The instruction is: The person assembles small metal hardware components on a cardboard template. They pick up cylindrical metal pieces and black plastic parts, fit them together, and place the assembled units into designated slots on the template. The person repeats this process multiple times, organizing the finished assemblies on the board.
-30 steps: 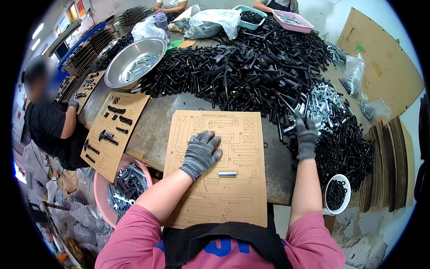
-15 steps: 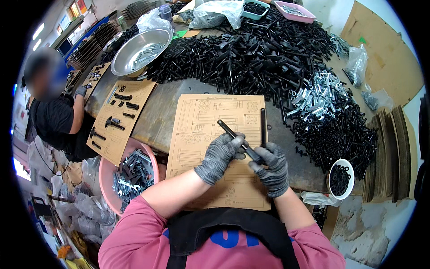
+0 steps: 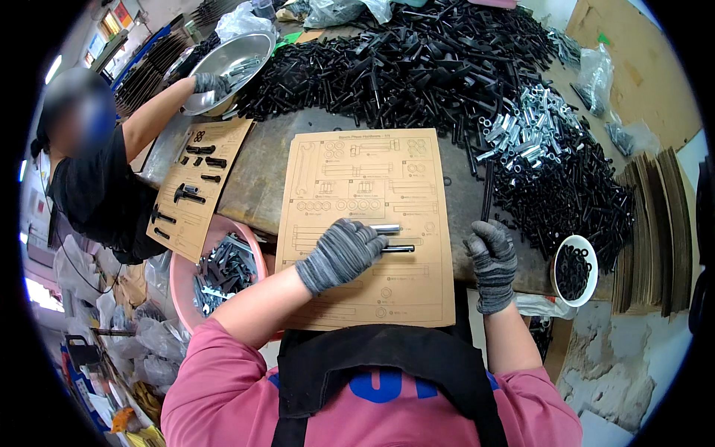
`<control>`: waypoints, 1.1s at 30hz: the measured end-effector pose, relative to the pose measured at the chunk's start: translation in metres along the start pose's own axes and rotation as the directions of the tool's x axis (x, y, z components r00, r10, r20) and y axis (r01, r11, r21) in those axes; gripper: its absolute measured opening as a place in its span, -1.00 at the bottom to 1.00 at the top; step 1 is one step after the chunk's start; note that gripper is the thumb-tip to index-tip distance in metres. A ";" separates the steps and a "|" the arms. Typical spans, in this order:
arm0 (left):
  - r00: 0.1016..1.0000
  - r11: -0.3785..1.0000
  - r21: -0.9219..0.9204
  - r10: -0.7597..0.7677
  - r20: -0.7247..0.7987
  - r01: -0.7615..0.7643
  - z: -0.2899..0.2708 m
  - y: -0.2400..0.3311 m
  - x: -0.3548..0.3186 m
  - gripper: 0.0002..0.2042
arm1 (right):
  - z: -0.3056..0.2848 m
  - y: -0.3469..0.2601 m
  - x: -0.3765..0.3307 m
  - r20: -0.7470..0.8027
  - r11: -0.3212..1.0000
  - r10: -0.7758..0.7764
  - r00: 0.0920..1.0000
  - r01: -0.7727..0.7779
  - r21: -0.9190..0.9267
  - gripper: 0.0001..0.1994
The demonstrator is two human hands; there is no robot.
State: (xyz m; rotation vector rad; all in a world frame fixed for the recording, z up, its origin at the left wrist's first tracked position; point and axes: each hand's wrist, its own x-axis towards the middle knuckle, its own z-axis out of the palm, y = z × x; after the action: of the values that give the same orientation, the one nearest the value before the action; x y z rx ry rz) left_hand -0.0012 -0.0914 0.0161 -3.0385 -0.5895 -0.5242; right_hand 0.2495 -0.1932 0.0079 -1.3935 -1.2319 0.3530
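My left hand [image 3: 341, 255], in a grey striped knit glove, is closed over a silver tube [image 3: 386, 229] and a black rod [image 3: 399, 249]. Both poke out to the right from beneath its fingers, low over a printed cardboard sheet [image 3: 417, 298]. The sheet, with line drawings of fasteners, lies in front of me. Off its right side, my gloved right hand [image 3: 493, 267] is curled, with a long black rod [image 3: 488, 192] standing up from between thumb and fingers. The fingers hide both rods' other ends.
A heap of black bolts [image 3: 372, 74] covers the table's back, silver sleeves [image 3: 529, 134] at its right. A white bowl [image 3: 593, 277] holds black rings. On the left, a co-worker's gloved hand [image 3: 212, 86] reaches into a metal bowl [image 3: 261, 52]; a pink tub [image 3: 179, 279] stands below.
My hands have parted. The left has come down over the sheet with a rod and silver tube; the right has moved right with its rod. The co-worker's hand has moved to the metal bowl.
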 end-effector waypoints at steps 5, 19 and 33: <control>0.997 0.996 0.087 0.014 -0.076 -0.008 0.020 0.003 0.012 -0.86 | 0.001 0.000 -0.001 0.005 0.999 0.026 1.000 -0.026 0.048 -0.81; 0.829 0.490 -0.789 -0.557 0.044 0.371 -0.037 0.023 0.016 -0.74 | 0.047 -0.048 -0.001 0.419 0.923 -0.315 0.852 0.377 -0.072 -0.75; 0.689 0.132 -0.701 -0.379 0.618 0.701 -0.066 -0.030 -0.072 -0.58 | 0.055 -0.047 0.002 0.476 0.929 -0.314 0.822 0.369 -0.024 -0.59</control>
State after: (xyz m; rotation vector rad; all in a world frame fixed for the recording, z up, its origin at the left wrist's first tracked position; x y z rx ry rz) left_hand -0.0968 -0.0941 0.0534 -3.8177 -2.2835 -0.4803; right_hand 0.1851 -0.1737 0.0343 -1.1810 -1.8980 0.3794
